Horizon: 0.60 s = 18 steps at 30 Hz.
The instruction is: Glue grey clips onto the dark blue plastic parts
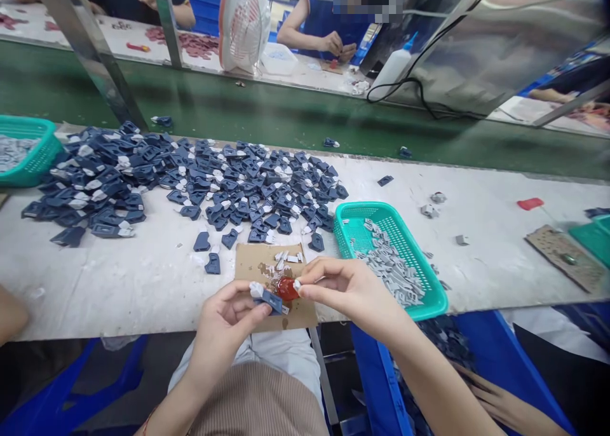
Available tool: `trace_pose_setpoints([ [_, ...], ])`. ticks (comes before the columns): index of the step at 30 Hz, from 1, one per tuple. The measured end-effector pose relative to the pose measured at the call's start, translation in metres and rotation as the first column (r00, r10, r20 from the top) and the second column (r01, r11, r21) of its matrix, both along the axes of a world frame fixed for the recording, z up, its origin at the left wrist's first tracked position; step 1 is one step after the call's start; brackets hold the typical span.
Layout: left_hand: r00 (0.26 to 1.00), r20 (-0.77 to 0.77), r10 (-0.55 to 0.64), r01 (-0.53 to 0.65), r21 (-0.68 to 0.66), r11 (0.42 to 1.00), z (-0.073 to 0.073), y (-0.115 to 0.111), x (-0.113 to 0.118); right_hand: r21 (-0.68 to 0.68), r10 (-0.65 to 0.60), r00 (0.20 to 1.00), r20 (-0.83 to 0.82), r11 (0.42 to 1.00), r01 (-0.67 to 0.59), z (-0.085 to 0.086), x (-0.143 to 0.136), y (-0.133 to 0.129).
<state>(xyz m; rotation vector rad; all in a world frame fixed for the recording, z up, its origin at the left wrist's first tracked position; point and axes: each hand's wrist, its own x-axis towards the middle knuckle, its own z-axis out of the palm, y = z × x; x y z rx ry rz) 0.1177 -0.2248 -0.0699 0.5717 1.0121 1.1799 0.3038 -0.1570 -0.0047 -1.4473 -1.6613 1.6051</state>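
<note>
My left hand [229, 316] holds a dark blue plastic piece [271, 300] with a white part at its upper left end. Between the thumb and fingers of my right hand [340, 286] is a small light grey piece [297, 285], beside a red object [286, 288] with a glossy surface. Both hands are over a brown cardboard sheet [248, 258] with wet spots and a few small grey pieces [291, 257]. Just beyond my right hand stands a green basket [344, 229] of many small grey pieces.
Behind the cardboard spreads a large heap of dark blue pieces [238, 185]. Another green basket [40, 156] stands far left. A brown board [565, 258] and a red-handled tool [530, 204] lie right. Across the green strip [286, 121], people work near a white bottle [391, 70].
</note>
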Motion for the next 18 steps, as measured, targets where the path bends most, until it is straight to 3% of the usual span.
trace_pose_setpoints([
  [3,1.0,0.025,0.002,-0.003,0.024,1.0,0.004,0.001,0.004,-0.16,-0.03,0.986,-0.166,0.987,0.003,0.001,-0.002,-0.002],
  [7,0.999,0.047,0.025,-0.027,0.042,0.999,0.007,-0.002,0.007,-0.205,-0.022,0.981,-0.19,0.979,-0.017,0.004,-0.008,-0.006],
  [12,0.999,0.035,0.04,-0.041,0.04,0.998,0.009,-0.004,0.009,-0.148,0.009,0.985,-0.171,0.988,-0.034,0.007,-0.013,-0.01],
  [18,0.998,-0.028,0.052,-0.05,0.047,0.998,0.01,-0.005,0.009,0.021,0.06,0.998,-0.025,0.998,-0.059,0.012,-0.019,-0.016],
])
